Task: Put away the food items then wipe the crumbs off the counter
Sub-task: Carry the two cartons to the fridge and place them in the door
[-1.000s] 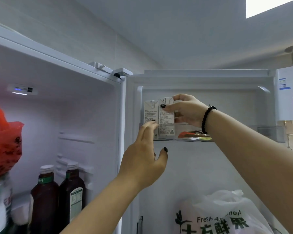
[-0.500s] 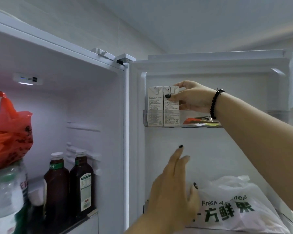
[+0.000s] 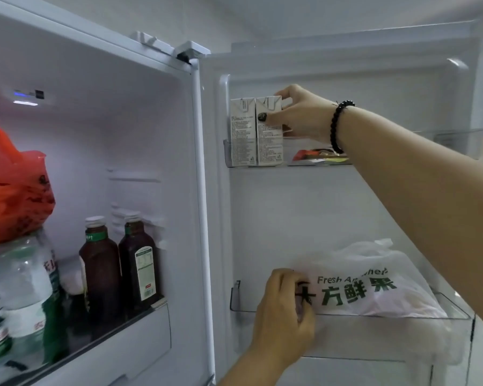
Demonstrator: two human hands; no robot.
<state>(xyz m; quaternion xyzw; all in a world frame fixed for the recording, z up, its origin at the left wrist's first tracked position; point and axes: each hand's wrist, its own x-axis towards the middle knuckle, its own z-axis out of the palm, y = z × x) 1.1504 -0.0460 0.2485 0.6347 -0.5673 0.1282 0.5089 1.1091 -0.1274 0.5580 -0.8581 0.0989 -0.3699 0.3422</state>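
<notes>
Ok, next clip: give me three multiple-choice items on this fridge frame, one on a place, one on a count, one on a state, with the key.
1. Where do the two small cartons stand?
A. top door shelf
B. lower door bin
C. main compartment

2. How many dark bottles stand inside the fridge?
A. one
B. two
C. four

3. What is the right hand doing?
A. hanging free
B. gripping the right-hand carton
C. holding the red bag

Key: 1 A, both sit upright at the left end of the top door shelf. 2 B, two capped bottles stand side by side. 3 B, its thumb and fingers wrap that carton, while the left hand rests at the white bag in the lower bin.
</notes>
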